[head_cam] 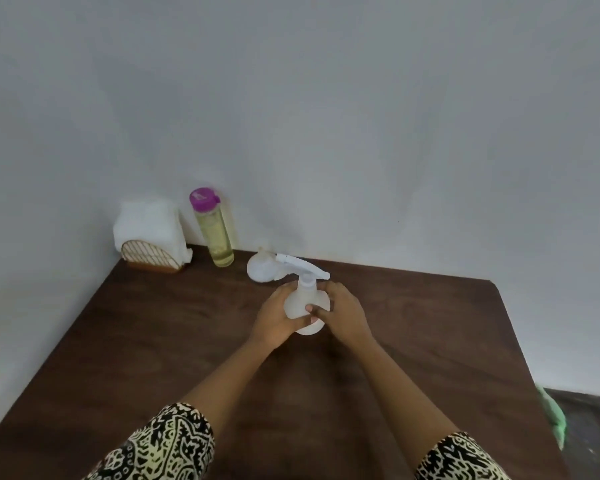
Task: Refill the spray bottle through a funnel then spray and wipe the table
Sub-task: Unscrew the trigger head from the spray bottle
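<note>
Hands, left and right, curl fingers around the bottle, likely light, slick plastic best gripped at its body.

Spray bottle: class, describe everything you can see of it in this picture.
The spray bottle is white, translucent-looking plastic with a rounded body and a white trigger head, nozzle pointing back-left. It stands upright on the dark wooden table, head still fitted. The left hand and right hand clasp its body from either side. A white funnel lies just behind it.
</note>
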`<move>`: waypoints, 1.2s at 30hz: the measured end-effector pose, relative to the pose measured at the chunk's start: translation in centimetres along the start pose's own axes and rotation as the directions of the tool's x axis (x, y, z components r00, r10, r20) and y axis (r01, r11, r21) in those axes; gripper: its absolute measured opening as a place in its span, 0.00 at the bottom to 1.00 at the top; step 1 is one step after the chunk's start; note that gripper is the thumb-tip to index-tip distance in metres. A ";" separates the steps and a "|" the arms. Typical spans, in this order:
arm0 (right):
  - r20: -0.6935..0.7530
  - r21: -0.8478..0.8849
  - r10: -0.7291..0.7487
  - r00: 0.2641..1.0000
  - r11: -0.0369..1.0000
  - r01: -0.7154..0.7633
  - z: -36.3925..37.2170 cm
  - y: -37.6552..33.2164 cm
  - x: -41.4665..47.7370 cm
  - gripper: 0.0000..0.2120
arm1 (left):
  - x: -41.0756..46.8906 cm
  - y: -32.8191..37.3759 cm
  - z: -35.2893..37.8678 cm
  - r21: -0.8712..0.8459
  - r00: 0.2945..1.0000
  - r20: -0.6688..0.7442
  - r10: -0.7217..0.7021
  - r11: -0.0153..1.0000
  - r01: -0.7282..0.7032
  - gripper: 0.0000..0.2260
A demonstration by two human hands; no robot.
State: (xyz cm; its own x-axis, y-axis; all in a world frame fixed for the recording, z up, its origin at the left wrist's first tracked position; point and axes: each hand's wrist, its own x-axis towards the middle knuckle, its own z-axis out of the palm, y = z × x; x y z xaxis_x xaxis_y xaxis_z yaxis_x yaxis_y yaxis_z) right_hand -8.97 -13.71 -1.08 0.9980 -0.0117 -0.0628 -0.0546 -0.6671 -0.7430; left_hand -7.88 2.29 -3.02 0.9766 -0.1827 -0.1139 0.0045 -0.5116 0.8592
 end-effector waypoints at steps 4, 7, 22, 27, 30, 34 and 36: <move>-0.034 -0.006 -0.013 0.999 1.000 0.013 2.5 -0.8 -5.3 0.20 | -5.4 -1.7 -0.6 -0.056 1.000 0.006 -0.003 0.998 0.003 0.31; -0.063 -0.009 -0.003 0.998 1.000 0.002 4.1 -1.5 -8.3 0.21 | -8.7 -2.6 -1.0 -0.081 1.000 0.008 -0.021 0.997 0.021 0.32; -0.106 -0.024 0.044 0.993 0.999 -0.047 8.2 -5.2 -17.8 0.21 | -17.8 -6.1 -2.8 -0.093 1.000 -0.003 -0.004 0.996 0.003 0.31; -0.091 0.042 -0.006 0.996 0.999 0.010 8.1 -5.8 -18.8 0.27 | -19.2 -6.6 -2.9 -0.084 1.000 -0.004 0.012 0.996 -0.013 0.31; -0.192 0.147 -0.075 0.979 0.984 0.104 7.8 -7.5 -19.1 0.24 | -19.4 -6.4 -3.1 -0.074 1.000 0.005 0.027 0.997 -0.027 0.31; -0.264 0.151 -0.101 0.959 0.978 0.144 7.5 -9.7 -18.5 0.13 | -19.5 -7.1 -3.0 -0.009 1.000 0.011 0.002 1.000 -0.002 0.36; -0.276 0.098 -0.121 0.954 0.983 0.153 7.5 -9.8 -17.9 0.15 | -19.5 -7.2 -2.9 0.056 1.000 -0.005 -0.020 0.998 0.020 0.37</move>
State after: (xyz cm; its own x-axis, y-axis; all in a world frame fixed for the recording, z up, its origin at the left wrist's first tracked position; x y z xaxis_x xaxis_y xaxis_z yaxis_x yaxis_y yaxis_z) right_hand -26.55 -1.35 2.36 0.9673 -0.1363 0.2139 0.0957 -0.5847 -0.8056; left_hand -26.33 11.91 -5.51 0.9773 -0.1686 -0.1284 0.0119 -0.5614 0.8275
